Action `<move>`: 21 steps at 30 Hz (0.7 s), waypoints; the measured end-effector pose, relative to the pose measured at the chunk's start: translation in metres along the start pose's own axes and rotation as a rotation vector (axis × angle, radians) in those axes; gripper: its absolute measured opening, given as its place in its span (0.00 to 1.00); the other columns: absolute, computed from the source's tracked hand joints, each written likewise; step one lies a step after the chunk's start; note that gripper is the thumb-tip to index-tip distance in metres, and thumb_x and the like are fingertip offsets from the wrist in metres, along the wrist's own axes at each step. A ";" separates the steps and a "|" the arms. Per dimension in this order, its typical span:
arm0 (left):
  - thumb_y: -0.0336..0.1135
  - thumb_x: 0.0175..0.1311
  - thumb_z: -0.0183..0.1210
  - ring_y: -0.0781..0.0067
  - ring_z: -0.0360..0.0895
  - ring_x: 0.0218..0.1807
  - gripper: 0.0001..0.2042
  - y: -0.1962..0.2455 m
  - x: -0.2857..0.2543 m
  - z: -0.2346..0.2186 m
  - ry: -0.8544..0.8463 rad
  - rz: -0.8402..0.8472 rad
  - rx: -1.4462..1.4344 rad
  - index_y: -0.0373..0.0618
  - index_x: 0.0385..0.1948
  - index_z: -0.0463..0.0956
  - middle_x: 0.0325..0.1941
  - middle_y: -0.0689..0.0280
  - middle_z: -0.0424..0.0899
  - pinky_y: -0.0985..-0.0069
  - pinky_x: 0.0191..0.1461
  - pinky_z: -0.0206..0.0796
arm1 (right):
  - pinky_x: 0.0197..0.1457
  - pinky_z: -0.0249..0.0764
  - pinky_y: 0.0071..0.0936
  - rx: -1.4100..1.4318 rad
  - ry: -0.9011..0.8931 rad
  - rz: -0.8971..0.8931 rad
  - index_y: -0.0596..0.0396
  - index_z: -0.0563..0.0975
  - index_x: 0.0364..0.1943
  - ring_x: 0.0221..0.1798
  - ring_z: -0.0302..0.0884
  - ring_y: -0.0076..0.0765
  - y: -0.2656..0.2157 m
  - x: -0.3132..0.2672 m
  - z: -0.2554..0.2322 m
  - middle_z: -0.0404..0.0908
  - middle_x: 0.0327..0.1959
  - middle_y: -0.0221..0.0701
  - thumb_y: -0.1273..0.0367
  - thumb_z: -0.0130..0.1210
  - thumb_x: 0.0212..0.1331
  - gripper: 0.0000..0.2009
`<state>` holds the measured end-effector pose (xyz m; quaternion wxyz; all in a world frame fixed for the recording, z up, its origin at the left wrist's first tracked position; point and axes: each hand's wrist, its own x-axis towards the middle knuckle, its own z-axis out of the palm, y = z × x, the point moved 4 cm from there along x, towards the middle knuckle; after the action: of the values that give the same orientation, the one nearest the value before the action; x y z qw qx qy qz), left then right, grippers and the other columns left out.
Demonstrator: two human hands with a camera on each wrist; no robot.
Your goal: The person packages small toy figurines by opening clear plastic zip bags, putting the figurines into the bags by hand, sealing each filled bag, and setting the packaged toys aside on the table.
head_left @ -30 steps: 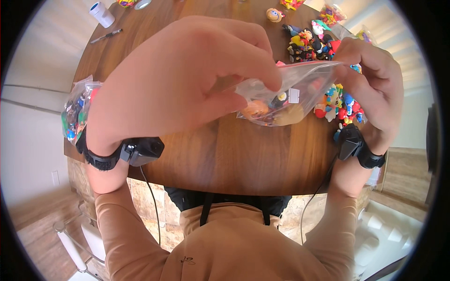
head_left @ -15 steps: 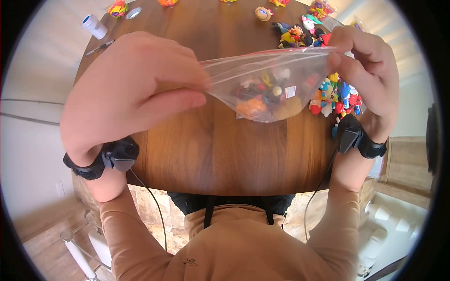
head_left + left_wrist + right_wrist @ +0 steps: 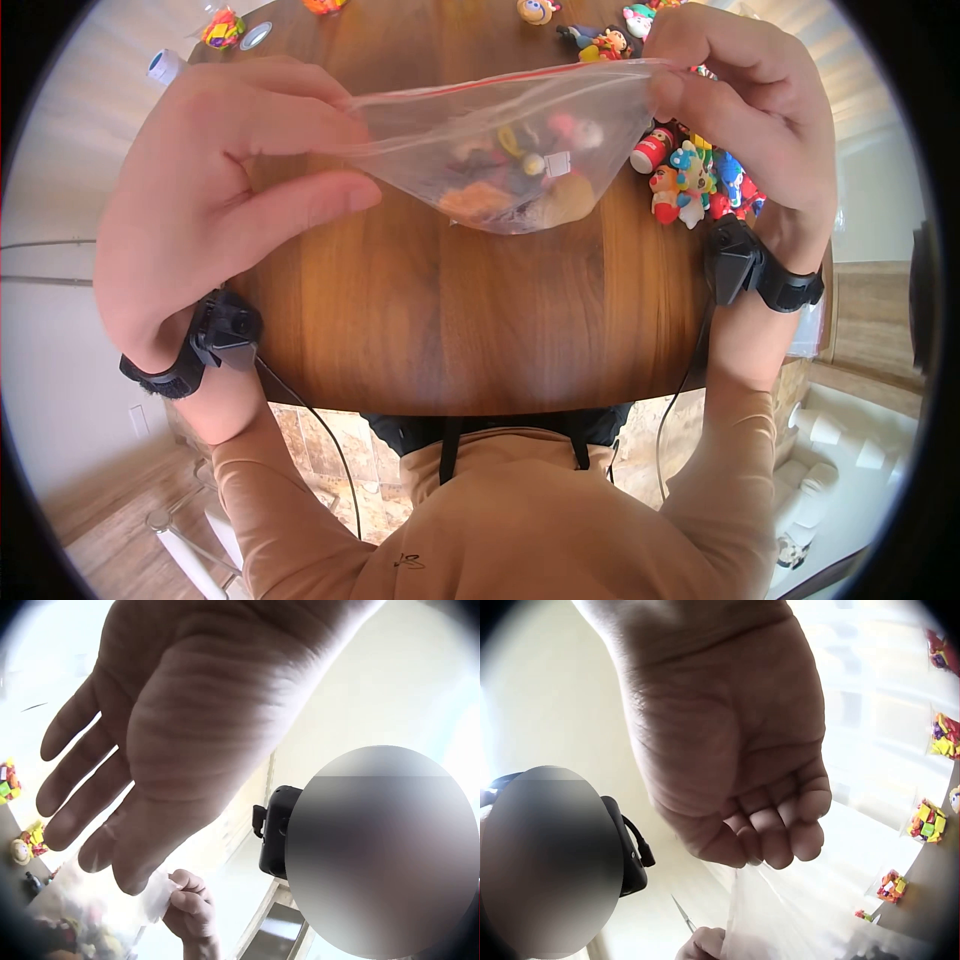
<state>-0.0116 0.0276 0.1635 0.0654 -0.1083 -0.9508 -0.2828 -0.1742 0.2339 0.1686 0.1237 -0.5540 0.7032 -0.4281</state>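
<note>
A clear zip bag (image 3: 410,165) with a red-edged top and a small white label stretches between the two hands, small colourful figures sagging at its bottom. At its left end, the left hand (image 3: 225,185) holds the top corner by the fingertips, its thumb lower and a little apart in the head view; its other fingers extend fairly straight in the left wrist view. The right hand (image 3: 765,115) pinches the opposite top corner between thumb and index finger, and its other fingers curl in the right wrist view (image 3: 735,742). The bag hangs above the wooden table (image 3: 480,330).
Several figures (image 3: 690,180) are heaped on the table beside and below the right hand, with more at its far side. A round-headed figure (image 3: 538,10), a candy bag (image 3: 222,30), a silver disc (image 3: 256,37) and a white container (image 3: 165,66) stand farther back.
The left hand has moved left along the bag's top, which is now stretched wide. The right hand has shifted slightly left and away from the body, still pinching its corner.
</note>
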 end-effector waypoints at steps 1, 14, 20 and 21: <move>0.27 0.48 0.69 0.62 0.78 0.39 0.11 0.001 0.001 -0.001 -0.004 -0.002 -0.002 0.34 0.33 0.80 0.41 0.54 0.82 0.71 0.44 0.67 | 0.21 0.68 0.17 0.004 -0.001 0.003 0.63 0.78 0.23 0.18 0.75 0.19 0.000 0.001 0.000 0.79 0.17 0.29 0.82 0.53 0.53 0.06; 0.19 0.48 0.66 0.71 0.80 0.42 0.09 0.029 0.035 0.021 0.335 0.114 -0.044 0.32 0.33 0.81 0.42 0.56 0.84 0.77 0.45 0.70 | 0.22 0.62 0.21 0.050 0.019 -0.315 0.64 0.77 0.22 0.20 0.72 0.23 -0.012 0.006 0.018 0.76 0.17 0.30 0.81 0.57 0.46 0.01; 0.19 0.48 0.66 0.72 0.80 0.42 0.09 0.022 0.025 0.022 0.343 0.110 -0.060 0.32 0.33 0.81 0.41 0.56 0.84 0.77 0.45 0.70 | 0.22 0.60 0.22 -0.002 0.048 -0.406 0.63 0.78 0.22 0.19 0.70 0.25 -0.027 0.006 0.023 0.75 0.17 0.31 0.81 0.59 0.42 0.02; 0.19 0.48 0.66 0.72 0.80 0.42 0.09 0.021 0.026 0.023 0.345 0.109 -0.063 0.32 0.33 0.81 0.41 0.56 0.84 0.77 0.45 0.70 | 0.21 0.60 0.21 -0.006 0.125 -0.350 0.63 0.78 0.22 0.18 0.69 0.24 -0.030 0.004 0.024 0.75 0.17 0.31 0.81 0.59 0.42 0.02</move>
<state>-0.0336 0.0617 0.1600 0.2392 -0.1117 -0.9089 -0.3229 -0.1402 0.2184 0.1781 0.0017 -0.6404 0.6038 -0.4747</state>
